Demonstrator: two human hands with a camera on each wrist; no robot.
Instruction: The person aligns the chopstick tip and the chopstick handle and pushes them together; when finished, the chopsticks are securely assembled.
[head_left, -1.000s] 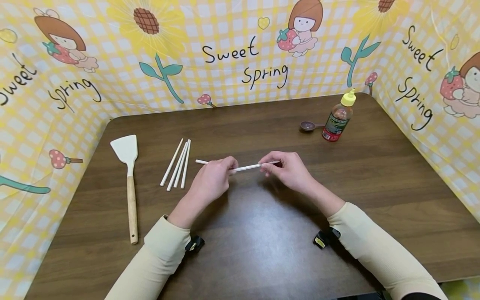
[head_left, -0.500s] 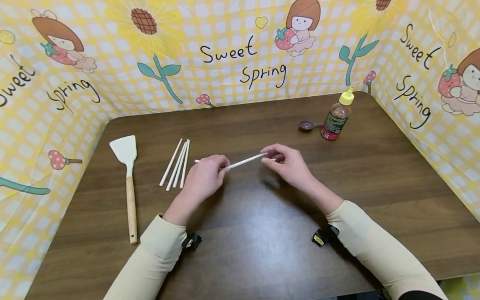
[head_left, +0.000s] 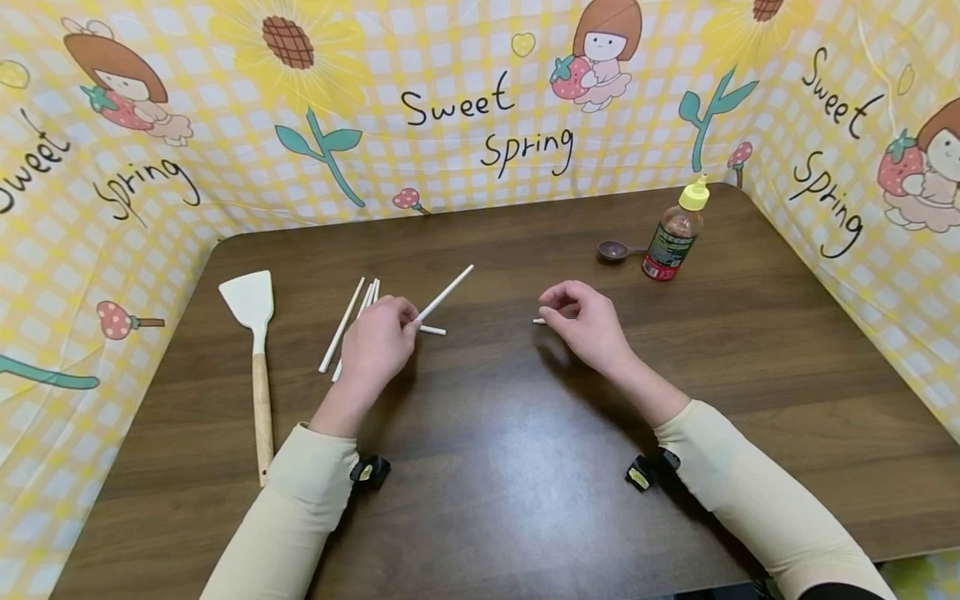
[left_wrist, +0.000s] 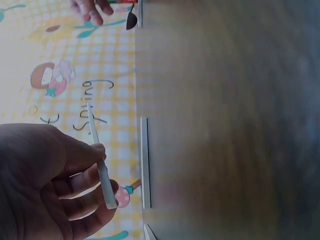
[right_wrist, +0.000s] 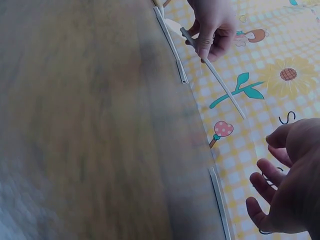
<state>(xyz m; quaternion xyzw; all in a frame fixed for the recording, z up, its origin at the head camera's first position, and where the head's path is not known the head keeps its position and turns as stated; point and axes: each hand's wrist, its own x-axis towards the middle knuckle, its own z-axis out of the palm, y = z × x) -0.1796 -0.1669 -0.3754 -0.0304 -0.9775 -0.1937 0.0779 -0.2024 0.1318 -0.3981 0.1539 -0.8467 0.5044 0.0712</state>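
Observation:
My left hand (head_left: 381, 340) pinches a white chopstick (head_left: 447, 292) between thumb and fingers, its free end slanting up to the right. In the left wrist view, the held chopstick (left_wrist: 103, 177) lies across the curved fingers. Under this hand another chopstick (head_left: 433, 331) rests on the table, partly covered. Several more chopsticks (head_left: 342, 325) lie just left of the hand, partly hidden by it. My right hand (head_left: 588, 327) hovers with loosely bent fingers, holding nothing. Below it lies a chopstick (right_wrist: 219, 202), mostly hidden in the head view.
A white spatula (head_left: 260, 367) with a wooden handle lies at the left of the brown table (head_left: 510, 517). At the back right stand a sauce bottle (head_left: 672, 242) with a yellow cap and, beside it, a dark spoon (head_left: 613, 251). Patterned cloth (head_left: 450, 167) encloses the table's back and sides.
My right hand has let go of the chopstick's far end. My left hand has moved left with it, tilting it more steeply. A chopstick on the table now shows beside the left hand.

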